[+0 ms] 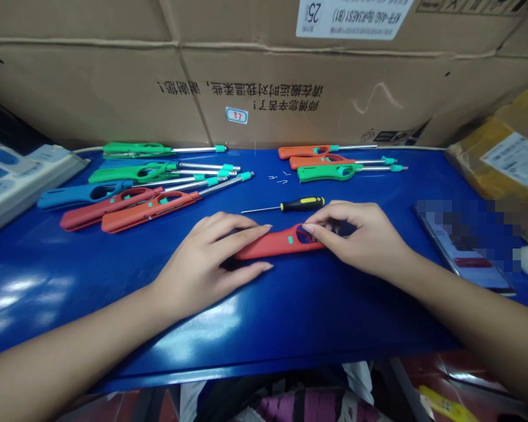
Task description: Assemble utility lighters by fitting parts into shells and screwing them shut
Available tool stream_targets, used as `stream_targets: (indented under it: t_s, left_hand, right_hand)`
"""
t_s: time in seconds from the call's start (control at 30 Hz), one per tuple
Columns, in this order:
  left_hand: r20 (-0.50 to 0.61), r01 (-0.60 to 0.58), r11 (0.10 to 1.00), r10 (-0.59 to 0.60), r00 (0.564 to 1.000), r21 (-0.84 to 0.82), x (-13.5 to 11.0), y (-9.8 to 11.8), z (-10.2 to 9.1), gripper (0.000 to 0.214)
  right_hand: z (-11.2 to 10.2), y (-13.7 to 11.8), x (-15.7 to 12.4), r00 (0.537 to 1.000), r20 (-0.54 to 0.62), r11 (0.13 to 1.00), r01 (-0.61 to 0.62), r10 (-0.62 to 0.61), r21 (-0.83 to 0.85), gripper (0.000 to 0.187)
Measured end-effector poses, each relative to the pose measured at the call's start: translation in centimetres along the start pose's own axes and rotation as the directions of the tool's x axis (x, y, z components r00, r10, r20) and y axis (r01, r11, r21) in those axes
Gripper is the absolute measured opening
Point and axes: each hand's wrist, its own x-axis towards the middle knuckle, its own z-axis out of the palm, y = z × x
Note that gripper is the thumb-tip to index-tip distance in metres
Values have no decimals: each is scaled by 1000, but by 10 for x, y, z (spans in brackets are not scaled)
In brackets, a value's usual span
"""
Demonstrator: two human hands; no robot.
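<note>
A red long-necked gas lighter [270,245] lies on the blue table in front of me. My left hand [215,252] lies around its handle end, fingers over the top and thumb along the near side. At the trigger opening, my right hand [356,234] pinches with thumb and forefinger near the lighter's front; what sits between those fingertips is hidden. The lighter's front end is covered by the right hand. Just beyond the lighter is a screwdriver [303,203] with a black and yellow handle, its thin shaft pointing left.
Several green, blue and red lighters [152,211] lie at the left back. Orange lighters [305,152] and a green lighter [325,172] lie at the back right. Tiny screws [284,180] are scattered between. A phone [470,246] lies right; a large cardboard box [255,76] stands behind.
</note>
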Motion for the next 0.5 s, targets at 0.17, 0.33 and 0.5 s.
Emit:
stream_targets:
  t_s: [0.17, 0.33, 0.5]
  left_hand:
    - [3, 10, 1000, -10, 1000, -12, 0, 1, 0, 40]
    - [14, 65, 997, -64, 998, -37, 4, -3, -7, 29]
    - [25, 170, 974, -168, 985, -150, 6, -6, -11, 30]
  right_hand:
    - [2, 0, 0, 1000, 8, 1000, 17, -17, -3, 12]
    - [-8, 5, 2, 973, 115, 968, 215, -201, -131, 12]
    - [-21, 1, 4, 936, 265, 906, 307, -232, -292, 21]
